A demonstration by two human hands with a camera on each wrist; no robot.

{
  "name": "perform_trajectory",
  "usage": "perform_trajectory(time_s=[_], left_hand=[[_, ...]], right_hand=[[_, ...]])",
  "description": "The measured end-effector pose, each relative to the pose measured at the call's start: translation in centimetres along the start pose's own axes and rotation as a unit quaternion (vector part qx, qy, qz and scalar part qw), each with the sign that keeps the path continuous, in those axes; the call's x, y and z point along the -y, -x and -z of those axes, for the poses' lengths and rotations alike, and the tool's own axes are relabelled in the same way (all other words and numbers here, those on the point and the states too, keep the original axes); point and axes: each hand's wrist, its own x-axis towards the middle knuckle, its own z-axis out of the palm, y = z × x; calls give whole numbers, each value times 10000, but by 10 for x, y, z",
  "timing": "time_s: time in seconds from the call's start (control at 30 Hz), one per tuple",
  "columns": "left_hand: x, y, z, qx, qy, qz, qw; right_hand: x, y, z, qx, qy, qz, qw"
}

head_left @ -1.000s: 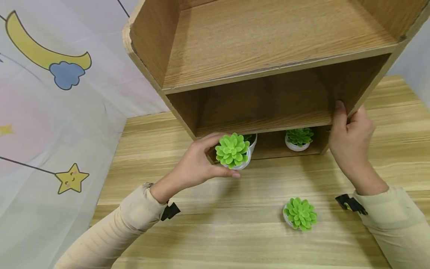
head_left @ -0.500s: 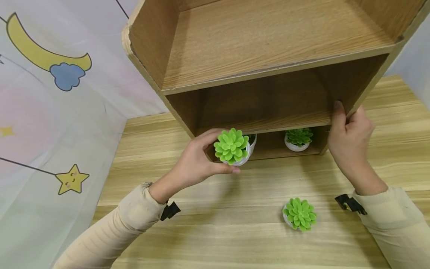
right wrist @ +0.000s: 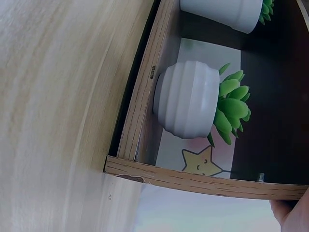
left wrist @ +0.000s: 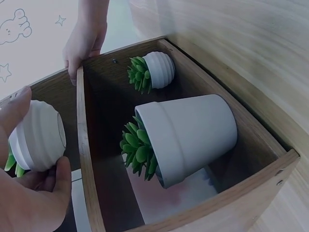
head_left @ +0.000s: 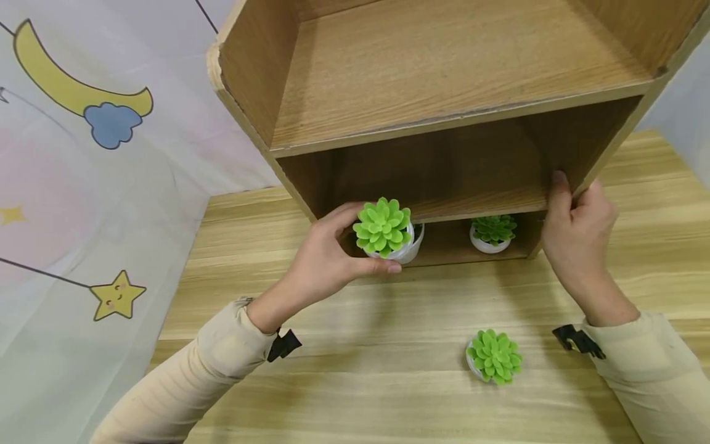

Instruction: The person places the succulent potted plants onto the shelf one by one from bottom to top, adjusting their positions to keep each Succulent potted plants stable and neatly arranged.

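My left hand [head_left: 327, 253] holds a small potted succulent [head_left: 383, 227] with bright green leaves, thumb on the near side of its ribbed white pot [left wrist: 38, 135]. The plant is in front of the middle shelf's left edge. My right hand [head_left: 579, 240] grips the right side panel of the wooden shelf unit [head_left: 460, 114], thumb on the inside. In the bottom compartment, a small succulent [head_left: 492, 233] stands at the right. A larger white pot [left wrist: 188, 137] with green leaves stands at the left, mostly hidden in the head view by the held plant.
Another small succulent [head_left: 493, 356] in a white pot stands on the wood-grain table [head_left: 355, 382], in front of the unit. A pale curtain [head_left: 83, 203] printed with a moon and stars hangs at the left.
My left hand has moved the succulent slightly up and away from me in the head view, closer to the middle shelf. The right hand keeps its place on the panel.
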Motion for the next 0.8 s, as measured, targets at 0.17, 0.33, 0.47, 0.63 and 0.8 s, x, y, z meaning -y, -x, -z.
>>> perform_trajectory(time_s=[0.17,0.33,0.47,0.63,0.8], left_hand=[[-2,-3,1,-188,-224,173,9994],[-4,-7,1,-358,-518,264,9977],[-6,-10,1,-476,-695,326,9959],[-7,-12,0,-607,-729,414,9946],[-5,-16,-2,-745,-733,678,9922]], right_hand=[[1,1,-1,-44,-21,61,10000],[1,0,0,-88,-54,192,9998],[2,-1,0,-100,-97,125,9998],[2,-2,-1,-105,-82,120,9998],[1,0,0,-91,-113,123,9998]])
